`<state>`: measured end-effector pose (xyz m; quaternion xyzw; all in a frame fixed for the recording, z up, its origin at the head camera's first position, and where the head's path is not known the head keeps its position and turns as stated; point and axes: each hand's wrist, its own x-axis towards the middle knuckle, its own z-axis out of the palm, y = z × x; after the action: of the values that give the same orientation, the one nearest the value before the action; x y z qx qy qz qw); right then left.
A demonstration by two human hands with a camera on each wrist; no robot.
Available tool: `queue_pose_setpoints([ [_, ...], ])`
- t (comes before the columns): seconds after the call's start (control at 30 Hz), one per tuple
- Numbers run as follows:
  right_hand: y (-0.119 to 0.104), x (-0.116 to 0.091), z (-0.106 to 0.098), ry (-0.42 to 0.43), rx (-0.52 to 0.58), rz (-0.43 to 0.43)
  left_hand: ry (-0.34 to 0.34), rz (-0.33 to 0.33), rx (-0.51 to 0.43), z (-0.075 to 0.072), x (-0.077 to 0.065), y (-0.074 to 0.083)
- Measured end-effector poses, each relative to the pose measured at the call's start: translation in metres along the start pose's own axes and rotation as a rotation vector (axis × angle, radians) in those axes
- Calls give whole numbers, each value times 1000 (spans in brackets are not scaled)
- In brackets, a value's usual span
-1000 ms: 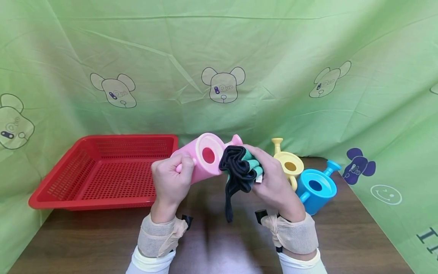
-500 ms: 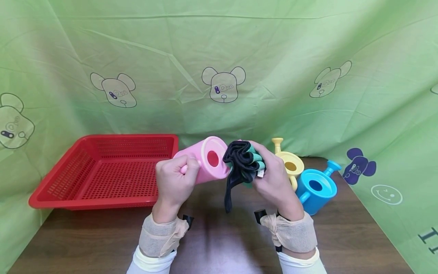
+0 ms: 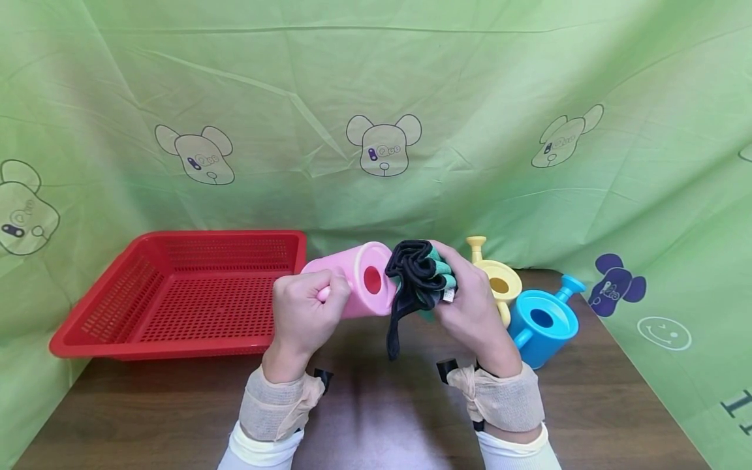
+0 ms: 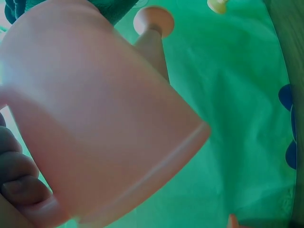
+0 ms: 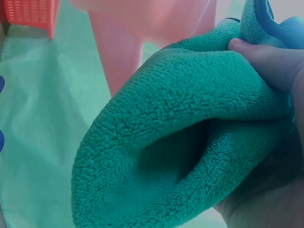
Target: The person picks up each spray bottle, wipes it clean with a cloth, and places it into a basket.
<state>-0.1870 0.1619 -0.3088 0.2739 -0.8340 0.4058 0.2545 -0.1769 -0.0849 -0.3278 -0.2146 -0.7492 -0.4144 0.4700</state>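
A pink watering can [image 3: 335,264] is held tilted above the table, its top with the round hole turned toward the right. My left hand [image 3: 305,310] grips its handle, fingers curled round it in the left wrist view. In my right hand [image 3: 470,300] is a bunched cloth [image 3: 416,274], black on one side and green and fluffy on the other. The cloth lies against the can's top rim, and a black strip of it hangs down. In the right wrist view the green side [image 5: 156,104] folds over below the can, with the thumb pressing on it.
A red perforated basket [image 3: 176,352] stands on the left of the wooden table [image 3: 376,418]. A yellow watering can [image 3: 499,271] and a blue one [image 3: 543,326] stand upright on the right, close to my right forearm. A green printed curtain [image 3: 376,78] hangs behind.
The pink can has shifted right and slightly down, with its top turned further sideways. My left hand moved right along with it. The cloth rose a little and came to the can's right side.
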Motion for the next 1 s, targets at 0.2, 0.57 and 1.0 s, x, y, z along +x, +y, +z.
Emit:
queue_pose_setpoints([
  [0.2,0,0,0,-7,-2,5,-39,49,-2,1,0,0],
  [0.57,2,1,2,-16,5,-31,-102,115,27,4,-1,-1],
  [1.0,-5,0,0,-52,0,-62,-114,191,90,8,-1,-1],
])
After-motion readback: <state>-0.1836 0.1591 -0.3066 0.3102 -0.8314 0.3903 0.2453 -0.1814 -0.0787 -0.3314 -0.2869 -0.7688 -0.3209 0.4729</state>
